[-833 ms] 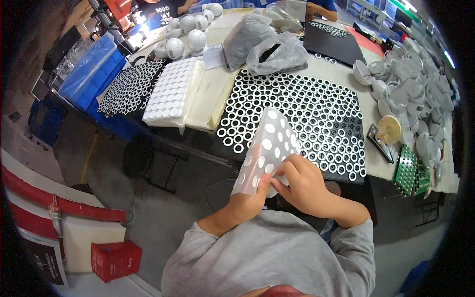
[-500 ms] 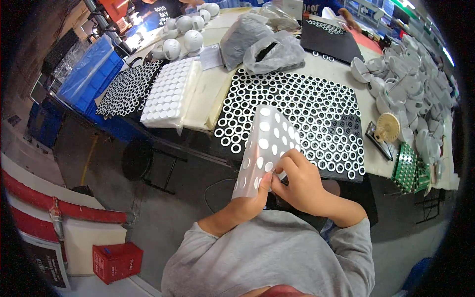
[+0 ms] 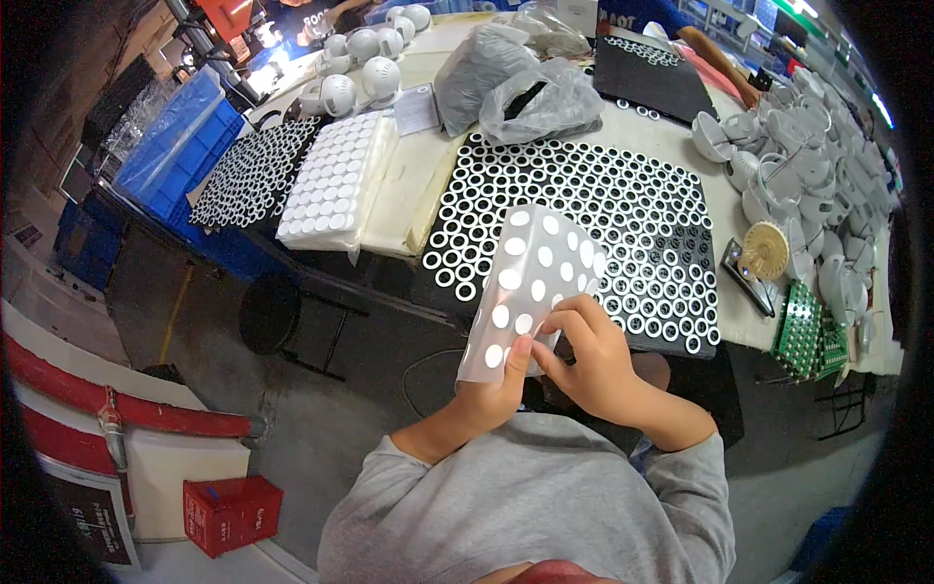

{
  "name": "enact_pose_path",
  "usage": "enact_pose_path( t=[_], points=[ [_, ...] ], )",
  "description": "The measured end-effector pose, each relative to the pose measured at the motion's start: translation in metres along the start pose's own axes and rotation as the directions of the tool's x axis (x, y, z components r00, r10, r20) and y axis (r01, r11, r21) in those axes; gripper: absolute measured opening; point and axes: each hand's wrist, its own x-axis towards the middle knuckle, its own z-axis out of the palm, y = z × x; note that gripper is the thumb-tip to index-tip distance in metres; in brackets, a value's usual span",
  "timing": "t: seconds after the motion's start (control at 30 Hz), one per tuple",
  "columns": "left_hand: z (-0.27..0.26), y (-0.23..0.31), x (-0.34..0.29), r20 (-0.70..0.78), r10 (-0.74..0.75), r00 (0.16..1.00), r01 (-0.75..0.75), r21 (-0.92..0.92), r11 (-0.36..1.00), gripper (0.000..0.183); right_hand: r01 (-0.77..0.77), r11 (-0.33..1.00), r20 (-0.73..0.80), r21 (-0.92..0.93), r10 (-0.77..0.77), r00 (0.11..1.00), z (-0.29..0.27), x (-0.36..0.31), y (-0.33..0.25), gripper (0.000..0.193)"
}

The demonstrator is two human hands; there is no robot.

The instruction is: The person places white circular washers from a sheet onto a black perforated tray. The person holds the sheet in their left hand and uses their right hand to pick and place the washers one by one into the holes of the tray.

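My left hand (image 3: pixel 494 391) grips the lower end of a curved, translucent sheet of round white stickers (image 3: pixel 535 263), its thumb pressed on the front. The sheet is held up at a tilt in front of the table edge. My right hand (image 3: pixel 593 360) is closed in a pinch at the sheet's lower right edge, thumb and index finger close together. What lies between those fingertips is too small to make out. Just beyond the sheet, a black board (image 3: pixel 647 336) carries many white rings with dark centres (image 3: pixel 623 195); a patch at its right has dark pieces without white rings.
To the left are a stack of white round-dotted sheets (image 3: pixel 331 185) and another ring-covered board (image 3: pixel 255 170). Grey plastic bags (image 3: pixel 545 102) and white globe-shaped housings (image 3: pixel 379 78) stand farther back. White housings (image 3: pixel 803 165), a yellowish reel (image 3: pixel 764 250) and green circuit boards (image 3: pixel 800 331) crowd the right. A co-worker's arm (image 3: pixel 718 63) reaches in.
The sticker sheet has turned so more of its front and its dots face me. My right fingers have shifted slightly at its edge. At the back, the co-worker's arm has stretched farther right.
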Motion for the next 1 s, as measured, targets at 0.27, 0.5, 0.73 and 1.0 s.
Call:
enact_pose_path(
  t=[0.27, 0.5, 0.73, 1.0],
  points=[
    [0.002, -0.002, -0.001, -0.033, 0.096, 0.995, -0.089, 0.172, 0.981, 0.038, -0.062, 0.989, 0.046, 0.134, 0.057, 0.997, -0.007, 0.000, 0.002, 0.017],
    [-0.012, -0.026, -0.009, -0.117, 0.028, 0.993, -0.036, -0.061, 0.997, 0.041, -0.235, 0.862, 0.200, 0.450, 0.159, 0.967, -0.045, 0.006, 0.016, 0.006],
    [-0.039, -0.025, -0.004, -0.374, -0.119, 0.920, 0.001, -0.301, 0.954, 0.049, -0.509, 0.860, 0.041, 0.015, 0.509, 0.860, -0.117, 0.010, 0.098, 0.011],
    [-0.039, -0.013, 0.006, -0.326, -0.078, 0.942, -0.050, -0.367, 0.929, 0.050, -0.602, 0.752, 0.139, -0.268, 0.649, 0.748, -0.104, -0.003, 0.199, 0.017]
  ],
)
